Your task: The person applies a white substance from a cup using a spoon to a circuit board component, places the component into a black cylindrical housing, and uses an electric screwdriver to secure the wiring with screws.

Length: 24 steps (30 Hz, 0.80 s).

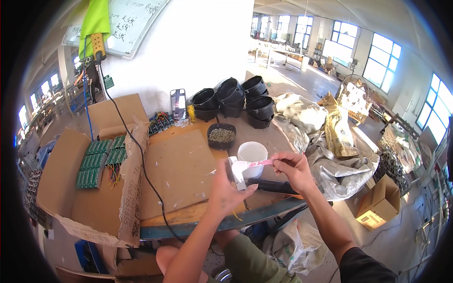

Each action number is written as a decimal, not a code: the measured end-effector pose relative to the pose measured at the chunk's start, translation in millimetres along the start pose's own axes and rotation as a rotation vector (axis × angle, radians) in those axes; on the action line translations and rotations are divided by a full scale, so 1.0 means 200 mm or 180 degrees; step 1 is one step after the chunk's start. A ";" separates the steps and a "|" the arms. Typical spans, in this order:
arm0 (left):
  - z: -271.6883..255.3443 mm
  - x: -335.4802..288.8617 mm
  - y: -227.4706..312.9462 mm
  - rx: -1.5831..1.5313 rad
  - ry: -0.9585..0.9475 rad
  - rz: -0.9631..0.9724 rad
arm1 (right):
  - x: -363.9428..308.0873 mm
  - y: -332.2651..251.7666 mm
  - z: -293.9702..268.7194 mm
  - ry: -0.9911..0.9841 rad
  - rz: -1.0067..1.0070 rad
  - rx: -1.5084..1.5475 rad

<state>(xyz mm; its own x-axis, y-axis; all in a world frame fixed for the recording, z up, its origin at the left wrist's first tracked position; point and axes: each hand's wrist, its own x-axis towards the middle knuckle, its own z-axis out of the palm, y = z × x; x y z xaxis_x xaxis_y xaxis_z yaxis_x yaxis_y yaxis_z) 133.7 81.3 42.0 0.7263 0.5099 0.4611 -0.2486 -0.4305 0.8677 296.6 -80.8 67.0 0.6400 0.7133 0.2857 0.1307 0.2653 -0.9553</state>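
Here, left [225,192] clasps white piece [237,175], right [293,170] pinches spatula [259,163].

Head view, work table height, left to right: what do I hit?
Large open cardboard box → green circuit boards inside it → black tub of granules → white cup → right hand → yellowish sack → small open cardboard box.

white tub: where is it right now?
Head view, slightly right of centre: the white tub is just beyond the pink stick in the right hand, to the right of the black bowl of small pieces.
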 end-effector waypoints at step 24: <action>-0.03 0.00 0.05 -0.0099 -0.0209 -0.0013 | -0.07 -0.05 0.00 0.0157 0.0361 0.0430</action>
<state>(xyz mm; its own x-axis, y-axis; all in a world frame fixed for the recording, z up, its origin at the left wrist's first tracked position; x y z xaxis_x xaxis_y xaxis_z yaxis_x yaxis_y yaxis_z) 128.4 81.8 51.1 0.7674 0.4612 0.4453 -0.2647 -0.4047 0.8753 286.5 -92.6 73.3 0.6815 0.7119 0.1695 -0.0452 0.2721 -0.9612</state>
